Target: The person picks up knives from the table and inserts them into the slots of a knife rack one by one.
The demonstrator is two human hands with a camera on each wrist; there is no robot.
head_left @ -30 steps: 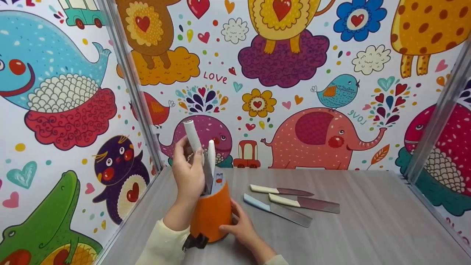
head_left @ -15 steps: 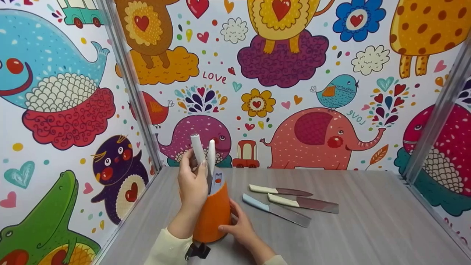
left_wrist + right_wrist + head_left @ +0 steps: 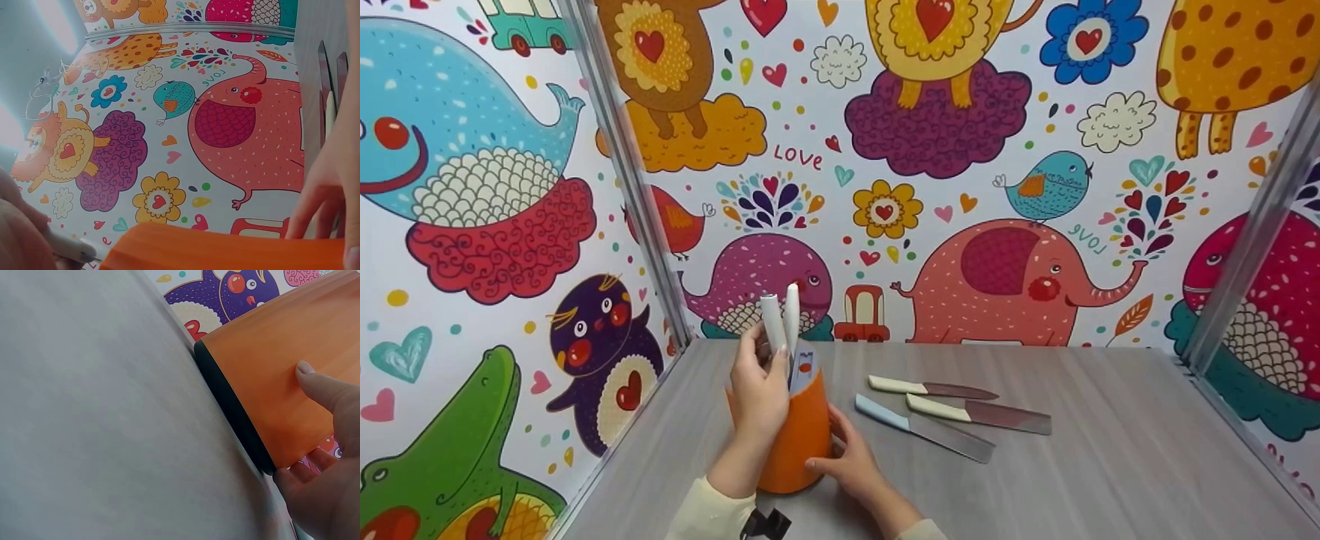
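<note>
Head view: left hand [image 3: 761, 394] pinches a partly hidden knife [image 3: 772, 321]; right hand [image 3: 851, 465] clasps an orange holder [image 3: 801, 435].

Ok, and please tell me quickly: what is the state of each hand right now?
Left hand: closed, holding a white handle above the orange holder.
Right hand: closed on the orange holder's side, thumb and fingers gripping it.

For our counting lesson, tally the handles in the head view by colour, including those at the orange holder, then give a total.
Cream handles: 2, on the table
Pale blue handle: 1, also on the table
White handles: 2, at the orange holder, one gripped by the left hand
Total: 5
</note>
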